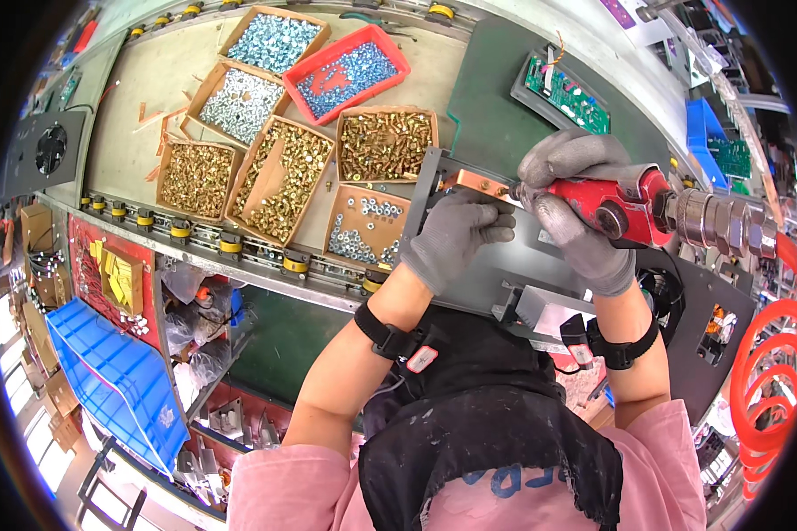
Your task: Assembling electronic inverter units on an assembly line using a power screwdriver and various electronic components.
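My right hand (pixel 580 208), in a grey glove, is wrapped round a red air-powered driver (pixel 613 205) with a metal hose coupling at its rear. The driver's tip meets the right end of a small copper bar (pixel 481 183), which lies at the far edge of a grey sheet-metal chassis (pixel 505 274). Just on the near side of the bar is my left hand (pixel 460 232), also gloved, its fingers curled together over the chassis. Whatever those fingers pinch, if anything, is hidden.
Cardboard boxes of brass-coloured bolts (pixel 387 144) and silver nuts (pixel 363 228) stand on the bench at left, with a red tray (pixel 397 55) of bluish fasteners behind. A green circuit board (pixel 567 93) lies at the far right. A coiled red air hose (pixel 762 380) hangs at right.
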A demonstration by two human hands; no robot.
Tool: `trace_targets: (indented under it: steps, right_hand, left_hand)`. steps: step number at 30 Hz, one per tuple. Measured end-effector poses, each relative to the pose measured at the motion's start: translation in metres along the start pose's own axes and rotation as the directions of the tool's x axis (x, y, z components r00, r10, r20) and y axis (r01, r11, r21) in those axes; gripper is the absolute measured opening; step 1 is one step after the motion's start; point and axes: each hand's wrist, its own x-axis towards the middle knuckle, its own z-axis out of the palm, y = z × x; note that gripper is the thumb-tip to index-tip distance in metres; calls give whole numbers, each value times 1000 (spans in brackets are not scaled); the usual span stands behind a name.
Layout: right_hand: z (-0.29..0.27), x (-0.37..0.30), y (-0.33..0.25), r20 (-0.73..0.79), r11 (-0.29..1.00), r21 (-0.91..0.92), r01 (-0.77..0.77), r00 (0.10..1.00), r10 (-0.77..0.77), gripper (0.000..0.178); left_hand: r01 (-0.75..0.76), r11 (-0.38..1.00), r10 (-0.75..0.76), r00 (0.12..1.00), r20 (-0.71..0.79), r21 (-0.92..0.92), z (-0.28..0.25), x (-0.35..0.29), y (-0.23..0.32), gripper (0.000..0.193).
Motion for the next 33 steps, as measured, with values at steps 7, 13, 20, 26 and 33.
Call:
trace_targets:
  steps: [7,13,20,26,33]
  right_hand:
    - [-1,-2,2,1,989,128,-73,997,73,19]
    - [2,-4,-4,-72,982,143,-124,988,135,19]
    - [2,-31,-34,-346,995,51,-83,933,96,46]
    - [-29,-177,-119,-665,994,101,49,746,31,44]
    - [-54,-437,-29,-869,465,398,-791,-163,467,45]
  left_hand:
    - [372,874,-408,911,-55,-311,-4,-10,20,38]
    - [497,868,-496,861,-107,-28,-18,-33,62,38]
    - [448,885,-429,890,-152,125,-40,-15,85,26]
    - [281,856,-188,951,-245,433,-66,17,79,24]
    - [381,802,-196,896,-399,460,-53,44,63,30]
